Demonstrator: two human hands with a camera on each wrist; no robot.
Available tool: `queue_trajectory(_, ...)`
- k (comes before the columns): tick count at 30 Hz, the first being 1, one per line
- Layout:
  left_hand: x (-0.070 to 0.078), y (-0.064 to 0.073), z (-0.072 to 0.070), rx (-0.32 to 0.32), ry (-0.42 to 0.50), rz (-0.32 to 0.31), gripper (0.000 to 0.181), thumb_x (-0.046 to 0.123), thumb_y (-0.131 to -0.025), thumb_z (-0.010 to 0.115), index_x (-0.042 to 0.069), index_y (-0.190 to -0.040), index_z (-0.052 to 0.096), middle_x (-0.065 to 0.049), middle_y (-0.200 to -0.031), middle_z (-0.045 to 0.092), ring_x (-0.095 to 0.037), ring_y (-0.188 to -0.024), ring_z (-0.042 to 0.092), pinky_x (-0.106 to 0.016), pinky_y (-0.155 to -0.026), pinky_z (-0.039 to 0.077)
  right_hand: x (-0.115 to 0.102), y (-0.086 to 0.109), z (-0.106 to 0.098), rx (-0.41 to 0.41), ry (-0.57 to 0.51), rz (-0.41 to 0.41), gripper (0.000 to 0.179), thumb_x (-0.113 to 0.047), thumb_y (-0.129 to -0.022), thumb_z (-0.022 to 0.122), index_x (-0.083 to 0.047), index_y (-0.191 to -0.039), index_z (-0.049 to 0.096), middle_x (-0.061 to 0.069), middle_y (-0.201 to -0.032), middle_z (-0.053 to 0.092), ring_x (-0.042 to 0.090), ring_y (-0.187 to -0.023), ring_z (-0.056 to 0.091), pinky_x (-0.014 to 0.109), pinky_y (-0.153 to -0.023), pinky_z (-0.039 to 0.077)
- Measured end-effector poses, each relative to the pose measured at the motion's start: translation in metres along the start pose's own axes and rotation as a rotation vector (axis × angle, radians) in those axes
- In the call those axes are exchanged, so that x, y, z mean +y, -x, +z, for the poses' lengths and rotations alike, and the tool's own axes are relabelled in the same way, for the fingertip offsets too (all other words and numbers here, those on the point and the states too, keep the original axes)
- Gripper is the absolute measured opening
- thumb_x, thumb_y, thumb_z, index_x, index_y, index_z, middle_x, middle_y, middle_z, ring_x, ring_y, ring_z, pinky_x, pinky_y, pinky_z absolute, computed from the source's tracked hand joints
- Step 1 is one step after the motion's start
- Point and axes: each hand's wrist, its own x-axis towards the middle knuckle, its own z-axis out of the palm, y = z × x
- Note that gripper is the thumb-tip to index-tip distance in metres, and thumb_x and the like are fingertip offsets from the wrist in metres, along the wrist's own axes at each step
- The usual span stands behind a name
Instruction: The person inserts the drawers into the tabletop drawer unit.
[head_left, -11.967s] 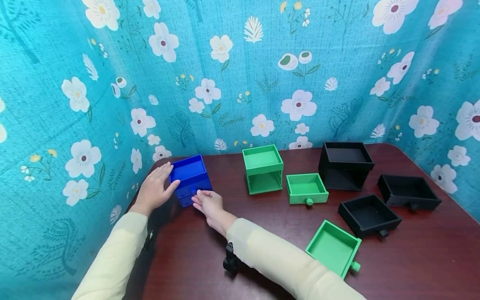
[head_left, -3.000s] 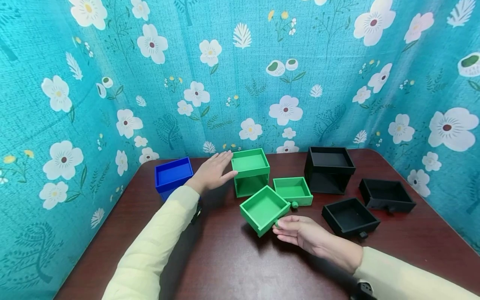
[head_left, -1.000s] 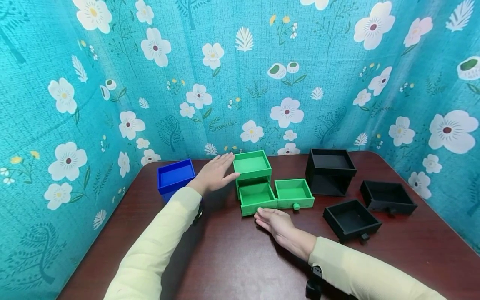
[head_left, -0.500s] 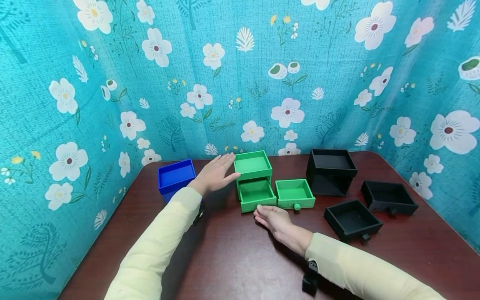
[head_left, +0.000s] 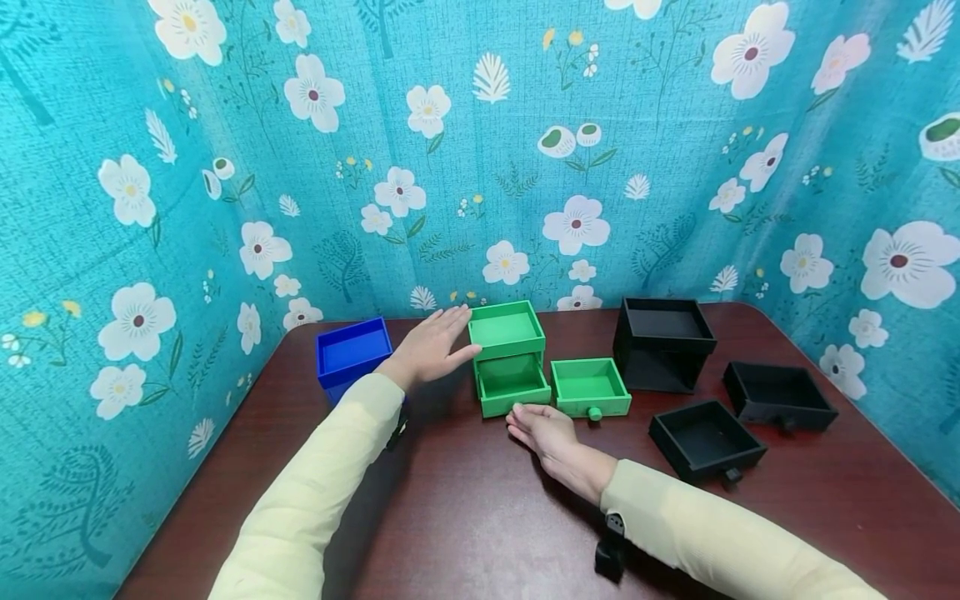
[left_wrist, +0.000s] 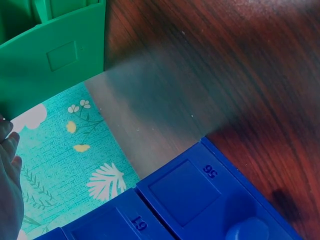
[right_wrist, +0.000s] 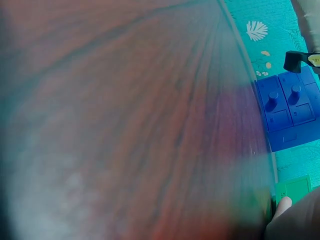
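Near the far left corner of the bench (head_left: 442, 517), turned figures mark two blue drawer fronts: apparently 56 on the lower front (left_wrist: 185, 192), 61 on the upper front (left_wrist: 107, 227); which way up is unclear. Marks on a green front (right_wrist: 296, 189) and yellow label (right_wrist: 315, 60) are illegibly small.

- Head view: bright, mostly sharp; the curtain (head_left: 495, 158) is palest at far left.
- A soft shadow lies on the table (head_left: 427, 508) beside the left sleeve (head_left: 311, 487); faint sheen toward the front.
- The black box (head_left: 665, 343) is dark inside.
- Left wrist view: dimmer, left hand (left_wrist: 9, 187) shaded, milky reflection crossing the table.
- Right wrist view: table blurred, hazy, whitish glare lower left; 1 blue box (right_wrist: 290, 107) clearer.
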Motion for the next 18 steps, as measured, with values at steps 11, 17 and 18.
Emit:
queue_trajectory(11, 0.002, 0.000, -0.001, -0.001, 0.009, -0.002, 0.076, 0.057, -0.100, 0.034, 0.006, -0.155, 0.021, -0.011, -0.159, 0.020, -0.023, -0.146, 0.015, -0.036, -0.118, 0.008, 0.002, -0.009, 0.005, 0.025, 0.008, -0.025, 0.019, 0.006, -0.093, 0.060, 0.013, -0.109, 0.053, 0.020, -0.096, 0.069, 0.022, -0.086, 0.069, 0.036, -0.084, 0.055)
queue_trajectory(17, 0.002, 0.000, -0.002, 0.001, 0.011, 0.004, 0.076, 0.056, -0.100, 0.035, 0.005, -0.154, 0.022, -0.013, -0.159, 0.022, -0.024, -0.146, 0.016, -0.037, -0.118, 0.009, 0.001, -0.011, 0.008, 0.040, 0.021, -0.034, 0.025, 0.005, -0.093, 0.060, 0.015, -0.114, 0.052, 0.027, -0.105, 0.066, 0.023, -0.089, 0.069, 0.035, -0.083, 0.055)
queue_trajectory(18, 0.002, 0.000, -0.002, 0.000, 0.012, 0.003, 0.076, 0.056, -0.100, 0.035, 0.005, -0.154, 0.022, -0.013, -0.159, 0.022, -0.024, -0.146, 0.016, -0.037, -0.118, 0.009, 0.001, -0.011, 0.009, 0.042, 0.023, -0.035, 0.025, 0.005, -0.093, 0.060, 0.015, -0.114, 0.052, 0.028, -0.106, 0.065, 0.024, -0.090, 0.069, 0.035, -0.083, 0.055)
